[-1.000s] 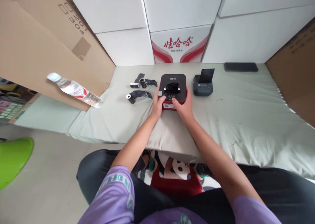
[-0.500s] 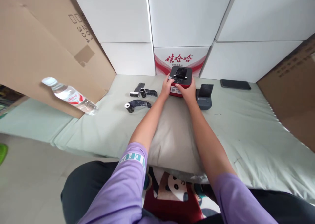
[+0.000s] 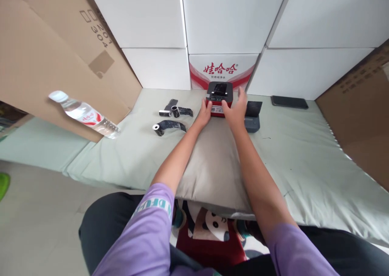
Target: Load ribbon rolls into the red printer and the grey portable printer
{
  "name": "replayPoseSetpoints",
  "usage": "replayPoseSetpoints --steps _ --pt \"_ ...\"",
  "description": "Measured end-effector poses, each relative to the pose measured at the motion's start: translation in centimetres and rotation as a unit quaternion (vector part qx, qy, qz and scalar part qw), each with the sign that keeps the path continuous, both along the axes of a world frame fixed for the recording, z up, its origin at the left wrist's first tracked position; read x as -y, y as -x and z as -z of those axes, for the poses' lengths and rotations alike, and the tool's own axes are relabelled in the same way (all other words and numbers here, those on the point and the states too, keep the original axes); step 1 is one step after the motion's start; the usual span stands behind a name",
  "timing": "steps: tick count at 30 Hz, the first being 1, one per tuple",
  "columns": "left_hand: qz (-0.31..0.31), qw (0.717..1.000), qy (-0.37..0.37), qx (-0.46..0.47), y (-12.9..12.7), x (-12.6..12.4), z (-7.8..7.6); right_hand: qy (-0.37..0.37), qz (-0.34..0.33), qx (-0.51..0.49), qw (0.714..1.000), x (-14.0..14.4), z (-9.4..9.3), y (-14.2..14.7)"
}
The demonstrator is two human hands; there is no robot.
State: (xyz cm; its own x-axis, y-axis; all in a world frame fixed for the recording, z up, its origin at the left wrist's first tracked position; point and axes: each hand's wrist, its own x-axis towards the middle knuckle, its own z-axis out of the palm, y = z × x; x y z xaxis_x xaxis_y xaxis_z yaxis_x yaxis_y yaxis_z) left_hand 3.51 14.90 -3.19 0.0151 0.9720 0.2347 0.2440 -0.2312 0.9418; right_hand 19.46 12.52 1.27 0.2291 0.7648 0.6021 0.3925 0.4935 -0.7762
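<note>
A small red-and-black printer point(image 3: 221, 99) with a dark strip on its top sits against the white box in the middle. My left hand point(image 3: 204, 114) is at its left front corner, thumb on the front and fingers along the side. On the right, my right hand point(image 3: 237, 111) has its fingers spread, with the thumb close to the front face and the fingers off the side. Just right of that hand lies a second, dark grey printer point(image 3: 252, 123), a black sheet standing up from it, partly hidden. To the left are several black rolls point(image 3: 158, 129) with loose strips.
A water bottle point(image 3: 86, 113) leans on the large cardboard box point(image 3: 60, 45) at left. White boxes point(image 3: 223, 17) form the back wall. A black phone point(image 3: 289, 102) lies at the back right, beside another cardboard box point(image 3: 361, 114). The pale green cloth point(image 3: 136, 158) covers the surface.
My right hand has loosened from the red-and-black printer and its fingers have spread away to the right. My left hand has slid lower along the printer's side. The view has shifted slightly.
</note>
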Motion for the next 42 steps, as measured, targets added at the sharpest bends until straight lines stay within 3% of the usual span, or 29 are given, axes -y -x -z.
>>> replayPoseSetpoints --steps 3,5,7,11,14,21,26,30,38,42 --pt "0.014 0.988 0.026 -0.154 0.8 4.5 0.3 0.0 0.104 0.065 0.992 3.8 -1.0 -2.4" --pt "0.033 0.963 0.013 -0.267 0.9 7.1 0.2 0.059 0.187 0.101 0.975 5.5 -0.2 -3.8" --pt "0.037 0.944 0.014 -0.326 0.8 8.6 -0.2 0.129 0.23 0.128 0.956 6.3 1.4 -4.6" --pt "0.016 0.933 0.039 -0.359 0.2 8.7 -0.9 0.175 0.239 0.168 0.94 6.3 4.1 -4.6" --pt "0.012 0.933 0.043 -0.356 0.1 8.1 -0.9 0.195 0.262 0.164 0.931 6.2 3.8 -4.2" --pt "0.007 0.949 0.027 -0.314 0.5 8.3 -1.3 0.251 0.25 0.21 0.911 9.5 -0.4 -2.6" --pt "-0.027 0.956 -0.04 -0.291 0.9 7.8 -1.3 0.251 0.166 0.242 0.922 12.3 -2.2 0.5" --pt "-0.042 0.957 -0.07 -0.28 1.2 7.7 -1.1 0.256 0.123 0.246 0.927 13.0 -2.0 1.8" --pt "0.049 0.964 -0.089 -0.244 1.3 7.0 -0.2 0.208 0.107 0.26 0.937 11.8 0.5 1.4" --pt "0.036 0.936 -0.108 -0.334 1.1 7.4 -0.9 0.188 0.116 0.284 0.933 12.6 0.6 2.1"
